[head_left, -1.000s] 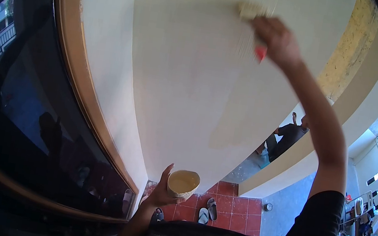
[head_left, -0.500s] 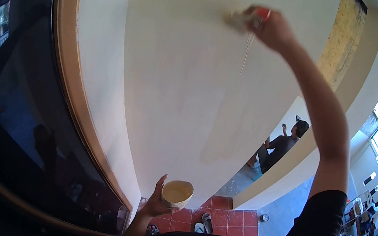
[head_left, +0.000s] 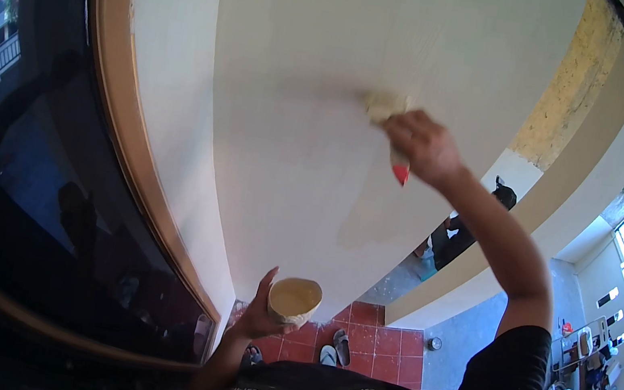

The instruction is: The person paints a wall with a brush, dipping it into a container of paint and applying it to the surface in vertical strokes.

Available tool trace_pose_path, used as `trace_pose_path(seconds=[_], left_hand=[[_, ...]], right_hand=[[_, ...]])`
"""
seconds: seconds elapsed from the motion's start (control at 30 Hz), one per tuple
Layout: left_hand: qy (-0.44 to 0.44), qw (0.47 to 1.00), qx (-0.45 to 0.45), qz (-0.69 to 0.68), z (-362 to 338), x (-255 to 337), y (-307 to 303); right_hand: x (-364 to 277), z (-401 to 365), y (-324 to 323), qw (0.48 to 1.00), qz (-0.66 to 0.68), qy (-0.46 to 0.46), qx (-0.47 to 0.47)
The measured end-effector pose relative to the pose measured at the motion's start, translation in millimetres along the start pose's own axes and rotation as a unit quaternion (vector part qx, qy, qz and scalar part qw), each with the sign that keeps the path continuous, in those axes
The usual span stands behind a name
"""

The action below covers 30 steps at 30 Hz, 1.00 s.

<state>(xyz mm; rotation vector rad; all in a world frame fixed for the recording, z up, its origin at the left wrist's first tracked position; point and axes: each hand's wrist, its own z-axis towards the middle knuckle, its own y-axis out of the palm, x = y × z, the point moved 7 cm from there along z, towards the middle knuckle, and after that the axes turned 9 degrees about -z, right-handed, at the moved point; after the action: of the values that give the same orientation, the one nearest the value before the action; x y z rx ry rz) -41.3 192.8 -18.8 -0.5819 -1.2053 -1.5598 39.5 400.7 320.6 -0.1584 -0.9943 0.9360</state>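
Note:
My right hand (head_left: 426, 144) grips a paintbrush (head_left: 384, 108) by its handle, whose red end (head_left: 400, 175) sticks out below the fingers. The bristles are against the pale wall (head_left: 293, 159), or very close to it. Lower down, my left hand (head_left: 257, 317) is wrapped round a cup of cream-coloured paint (head_left: 294, 298), held upright with its mouth facing up. Damp-looking, slightly darker patches show on the wall below the brush.
A brown door frame (head_left: 137, 175) with dark glass stands at left. Sandals (head_left: 337, 348) lie on red floor tiles (head_left: 387, 362). Through an opening at right, another person (head_left: 456, 238) is low down. A small tin (head_left: 434, 343) and a cluttered rack (head_left: 576, 384) are further right.
My right hand has moved down the wall with the paintbrush, and the brush has turned so its red end points down. The cup in my left hand has hardly moved.

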Motion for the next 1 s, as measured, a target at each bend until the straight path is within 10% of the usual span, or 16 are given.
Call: trace_pose_path(seconds=[0.07, 0.3, 0.5, 0.73, 0.9, 1.0], left_hand=[[0.005, 1.000, 0.004, 0.014, 3, 4, 1], [-0.042, 0.997, 0.012, 0.056, 3, -1, -4], [-0.048, 0.998, 0.022, 0.025, 4, -4, -5], [-0.035, 0.999, 0.037, 0.016, 4, -6, -4], [-0.020, 0.999, 0.033, 0.024, 6, -7, -4], [-0.024, 0.999, 0.024, 0.036, 5, -6, -5]], right_hand=[[-18, -5, 2, 0.997, 0.038, 0.004, -0.071], [43, 60, -61, 0.988, -0.071, 0.072, 0.115], [-51, -22, 46, 0.999, -0.020, -0.028, 0.034], [-55, -34, 75, 0.974, 0.111, 0.089, -0.174], [33, 46, -6, 0.980, 0.022, 0.193, -0.041], [11, 71, -58, 0.989, -0.064, 0.085, 0.101]])
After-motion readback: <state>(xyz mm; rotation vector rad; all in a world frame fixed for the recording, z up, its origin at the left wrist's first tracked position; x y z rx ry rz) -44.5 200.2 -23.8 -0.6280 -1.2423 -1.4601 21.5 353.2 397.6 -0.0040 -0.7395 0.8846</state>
